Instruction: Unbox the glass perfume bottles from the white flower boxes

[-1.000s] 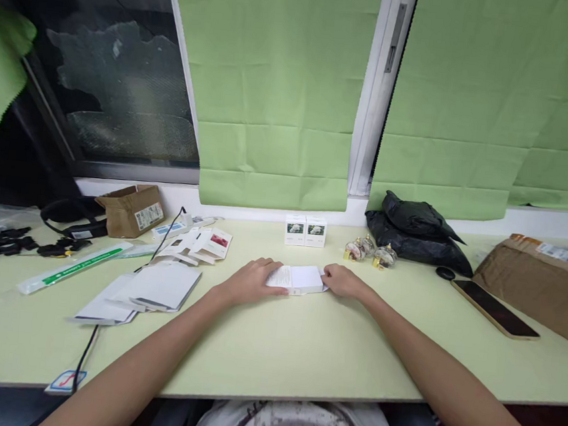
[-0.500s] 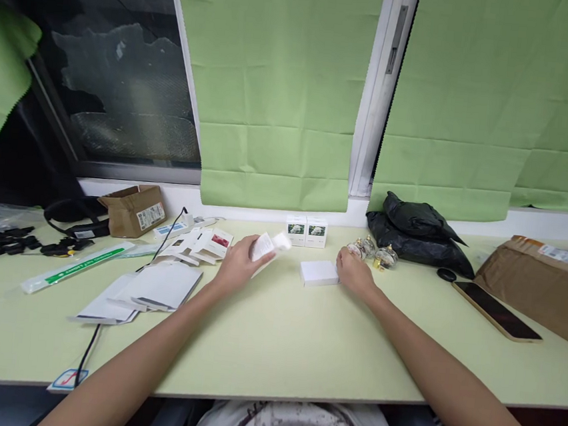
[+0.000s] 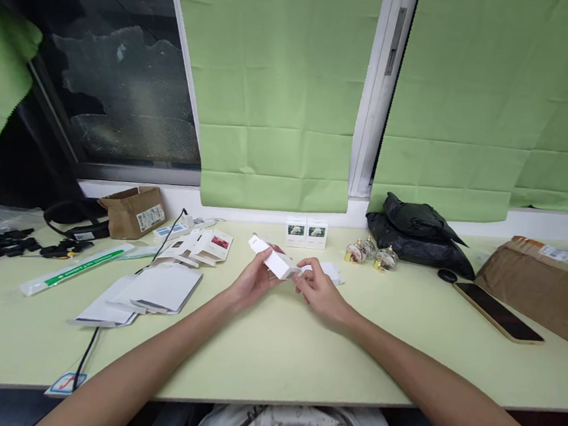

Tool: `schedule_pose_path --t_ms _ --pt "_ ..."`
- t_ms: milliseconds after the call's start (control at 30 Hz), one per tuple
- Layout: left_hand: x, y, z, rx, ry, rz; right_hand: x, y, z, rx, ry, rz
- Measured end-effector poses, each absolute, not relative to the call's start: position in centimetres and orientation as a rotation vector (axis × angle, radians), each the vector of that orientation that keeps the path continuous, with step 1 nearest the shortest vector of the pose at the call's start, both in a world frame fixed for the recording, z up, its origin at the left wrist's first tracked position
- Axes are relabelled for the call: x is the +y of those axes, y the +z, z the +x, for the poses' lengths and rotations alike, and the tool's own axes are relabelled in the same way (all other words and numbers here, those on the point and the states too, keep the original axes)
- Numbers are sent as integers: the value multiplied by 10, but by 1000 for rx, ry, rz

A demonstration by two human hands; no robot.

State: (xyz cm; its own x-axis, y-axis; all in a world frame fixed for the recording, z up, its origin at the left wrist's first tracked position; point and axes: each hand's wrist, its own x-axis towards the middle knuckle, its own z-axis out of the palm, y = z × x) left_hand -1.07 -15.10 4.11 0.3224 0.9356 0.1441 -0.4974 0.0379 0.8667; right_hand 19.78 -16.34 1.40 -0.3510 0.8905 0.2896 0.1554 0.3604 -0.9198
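My left hand (image 3: 252, 280) is closed round a small white carton (image 3: 274, 259), held tilted above the table. At the carton's right end, my right hand (image 3: 320, 291) has its fingers curled, thumb and fingertips touching the end flap. Behind that hand a flat white box (image 3: 331, 270) lies on the table, partly hidden by the fingers. Two small white boxes with flower pictures (image 3: 306, 232) stand side by side farther back. To their right are several glass bottles with gold caps (image 3: 386, 258).
Flattened white cartons (image 3: 161, 286) and printed ones (image 3: 213, 243) lie left. A black cable (image 3: 87, 355) runs over the table edge. An opened brown box (image 3: 136, 212) is back left; black plastic bags (image 3: 417, 236), a phone (image 3: 498, 313) and a brown parcel (image 3: 543, 285) lie right.
My right hand has left the flat white box and moved left to the carton's end. My left hand has turned the carton and brought it slightly nearer me.
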Motion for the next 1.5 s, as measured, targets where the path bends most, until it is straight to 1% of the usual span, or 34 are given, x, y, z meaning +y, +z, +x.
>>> schedule_pose_path --t_ms 67,133,233,500,1033,1267,1500 --pt "-150 41 -12 534 1179 1039 -161 13 195 -1575 1346 -863" --pt "-148 39 -14 559 1142 1083 -159 14 194 -1425 1555 -761" --pt "-144 34 -19 607 1086 1149 -155 18 197 -1267 1686 -633" --pt "-140 27 -30 583 982 1271 -145 18 208 -1159 1744 -572" --pt "-143 27 -28 608 1002 1247 -146 22 210 -1183 1728 -572" --pt "-147 34 -21 595 1049 1283 -149 23 211 -1187 1782 -574" --pt "-141 30 -23 623 1089 1211 -146 21 211 -1198 1754 -569"
